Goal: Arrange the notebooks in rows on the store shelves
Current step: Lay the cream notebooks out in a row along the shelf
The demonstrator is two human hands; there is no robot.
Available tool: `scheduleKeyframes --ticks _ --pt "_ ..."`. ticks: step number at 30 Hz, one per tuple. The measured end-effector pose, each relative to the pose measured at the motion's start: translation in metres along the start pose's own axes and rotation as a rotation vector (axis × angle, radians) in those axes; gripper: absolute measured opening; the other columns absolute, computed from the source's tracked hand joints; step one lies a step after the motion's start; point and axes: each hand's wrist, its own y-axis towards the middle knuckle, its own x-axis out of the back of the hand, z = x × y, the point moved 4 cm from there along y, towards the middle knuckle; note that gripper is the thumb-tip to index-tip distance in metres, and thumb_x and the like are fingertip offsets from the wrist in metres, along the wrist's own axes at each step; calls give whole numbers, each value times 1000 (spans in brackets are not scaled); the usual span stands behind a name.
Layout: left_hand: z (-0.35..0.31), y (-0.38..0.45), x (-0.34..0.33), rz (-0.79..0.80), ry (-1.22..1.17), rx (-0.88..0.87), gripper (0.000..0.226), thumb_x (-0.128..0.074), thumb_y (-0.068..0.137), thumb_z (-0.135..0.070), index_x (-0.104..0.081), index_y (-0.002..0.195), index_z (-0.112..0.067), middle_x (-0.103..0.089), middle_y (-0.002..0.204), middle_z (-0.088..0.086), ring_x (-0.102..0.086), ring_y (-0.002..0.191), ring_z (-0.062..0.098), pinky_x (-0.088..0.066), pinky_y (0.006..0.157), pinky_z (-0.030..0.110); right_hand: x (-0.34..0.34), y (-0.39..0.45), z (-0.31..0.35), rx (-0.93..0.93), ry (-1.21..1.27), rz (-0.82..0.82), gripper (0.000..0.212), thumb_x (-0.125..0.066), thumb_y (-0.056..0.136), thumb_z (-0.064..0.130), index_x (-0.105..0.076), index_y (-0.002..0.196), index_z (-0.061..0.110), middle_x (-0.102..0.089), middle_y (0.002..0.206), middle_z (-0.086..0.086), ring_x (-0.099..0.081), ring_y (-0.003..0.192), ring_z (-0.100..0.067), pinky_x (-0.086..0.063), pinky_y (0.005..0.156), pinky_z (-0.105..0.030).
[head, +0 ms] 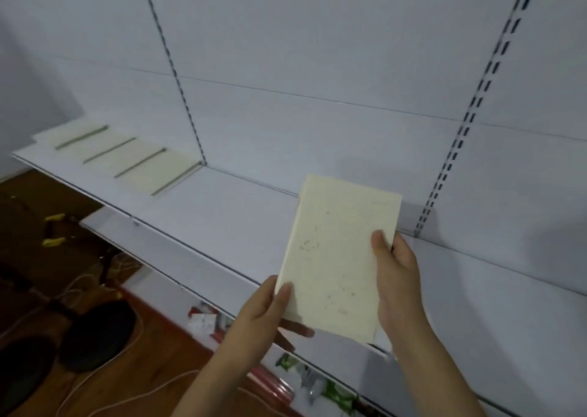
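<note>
White shelf (222, 222) spans my view; four notebooks (124, 159) lie in a row at its far left. My left hand (263, 308) pinches the cream notebook's (336, 261) lower corner, my right hand (397, 276) grips its right edge, above the shelf.

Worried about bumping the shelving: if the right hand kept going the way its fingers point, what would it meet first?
Probably the white back panel behind the shelf. The right hand, gripping the notebook, points up and away; nothing shows in between, though depth is unclear.
</note>
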Motion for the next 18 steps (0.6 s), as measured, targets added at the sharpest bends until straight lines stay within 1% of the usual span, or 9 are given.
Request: scheduleKeyframes --ticks 3,5,7,8,10,12,15,18 --pt "12 -8 76 -41 7 9 26 -40 103 -39 -49 126 -31 -70 108 -1 -74 82 25 -57 66 36 -79 -6 -17 -53 -5 77 17 -52 100 29 -67 107 24 -75 93 8 -72 82 -13 -54 67 -33" --pt "17 -10 131 -118 -16 8 26 -43 104 -31 -49 128 -26 -70 107 4 -74 81 25 -60 68 37 -135 -6 -31 -108 11 130 19 -53 100 29 -67 107 19 -75 97 -1 -71 81 -19 -55 68 -37" --pt "24 -10 185 -203 -7 -25 26 -44 104 -24 -50 129 -25 -70 106 4 -74 81 23 -61 69 38 -190 -6 -45 -153 45 166 20 -53 100 29 -66 109 16 -74 102 -7 -70 86 -24 -57 74 -43" --pt "26 -10 210 -237 -1 -43 26 -44 104 -22 -51 129 -26 -71 104 2 -73 80 21 -60 67 36 -216 -6 -52 -170 62 182 21 -52 101 29 -66 109 16 -74 103 -7 -70 89 -25 -56 78 -45" --pt "31 -11 255 -289 -10 -59 27 -45 104 -21 -53 128 -32 -72 100 -4 -73 80 18 -55 61 26 -265 -5 -65 -196 76 215 22 -50 102 32 -67 108 19 -75 100 -4 -70 90 -24 -55 81 -45" --pt "36 -10 295 -312 -26 -49 28 -46 103 -22 -53 126 -36 -72 100 -8 -72 80 16 -52 61 20 -307 -3 -79 -227 67 251 25 -47 103 34 -68 104 20 -75 96 -2 -70 90 -23 -53 85 -45" --pt "45 -4 350 -334 -52 -20 30 -46 103 -19 -54 125 -38 -73 100 -6 -70 73 14 -51 60 20 -364 10 -96 -278 35 334 28 -45 103 32 -69 104 17 -75 102 -5 -68 97 -25 -50 89 -43" --pt "50 12 403 -370 -66 -20 32 -44 104 -18 -54 128 -36 -73 98 -4 -68 72 14 -50 61 21 -417 30 -111 -298 -20 435 30 -44 104 30 -69 105 13 -74 102 -10 -67 91 -24 -51 81 -40"
